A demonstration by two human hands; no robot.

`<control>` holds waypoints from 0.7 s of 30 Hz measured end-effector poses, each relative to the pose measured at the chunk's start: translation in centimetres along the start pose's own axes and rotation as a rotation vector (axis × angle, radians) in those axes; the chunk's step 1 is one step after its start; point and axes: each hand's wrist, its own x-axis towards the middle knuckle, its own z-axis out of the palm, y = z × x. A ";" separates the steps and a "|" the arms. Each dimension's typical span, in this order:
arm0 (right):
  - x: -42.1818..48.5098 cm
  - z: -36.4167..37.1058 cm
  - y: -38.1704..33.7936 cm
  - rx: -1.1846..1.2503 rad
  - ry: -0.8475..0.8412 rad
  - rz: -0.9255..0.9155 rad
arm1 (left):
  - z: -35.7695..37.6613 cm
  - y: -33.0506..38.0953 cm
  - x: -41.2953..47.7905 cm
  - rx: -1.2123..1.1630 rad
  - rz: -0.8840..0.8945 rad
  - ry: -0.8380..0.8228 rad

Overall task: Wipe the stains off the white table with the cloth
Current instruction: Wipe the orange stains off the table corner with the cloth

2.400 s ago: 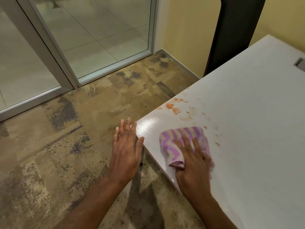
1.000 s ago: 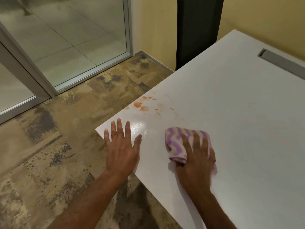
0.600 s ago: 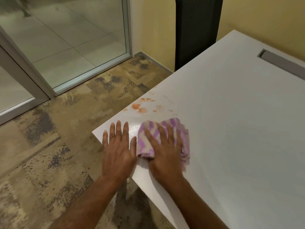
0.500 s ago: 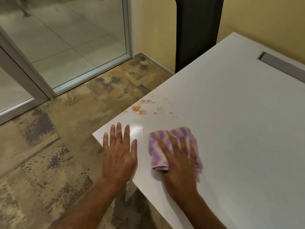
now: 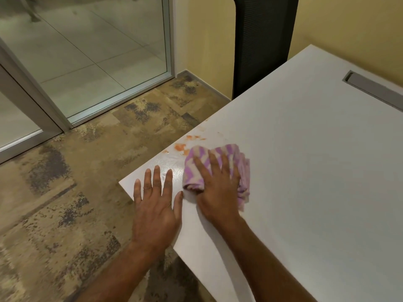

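A folded purple-and-white zigzag cloth (image 5: 226, 153) lies on the white table (image 5: 316, 182) near its left corner. My right hand (image 5: 218, 188) presses flat on the cloth, fingers spread over it. Orange stains (image 5: 181, 147) mark the table along its left edge, just beyond the cloth's far left side; fainter ones (image 5: 194, 137) sit farther back. My left hand (image 5: 156, 203) rests flat on the table's corner, fingers apart, holding nothing, just left of the cloth.
A black chair back (image 5: 261, 44) stands at the table's far edge against a yellow wall. A grey cable slot (image 5: 375, 88) is set into the table at the far right. Mottled carpet and a glass door (image 5: 87, 51) lie to the left.
My right hand has slid the cloth forward and a little left, up to the orange stains. My left hand has stayed flat on the table's corner.
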 end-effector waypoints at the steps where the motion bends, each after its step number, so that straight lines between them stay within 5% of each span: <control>1: -1.5 0.0 0.1 -0.017 0.031 -0.018 | 0.0 0.0 0.0 -0.005 -0.002 -0.005; 4: -5.7 0.0 2.1 -0.014 0.187 0.010 | -0.3 -0.1 0.4 -0.057 -0.011 -0.008; 12: 0.9 -0.4 5.1 -0.017 0.151 0.371 | -0.9 -1.1 3.2 -0.066 0.054 0.013; 21: -0.8 0.1 2.8 -0.023 0.053 -0.147 | -0.3 -1.5 3.2 -0.080 0.072 0.065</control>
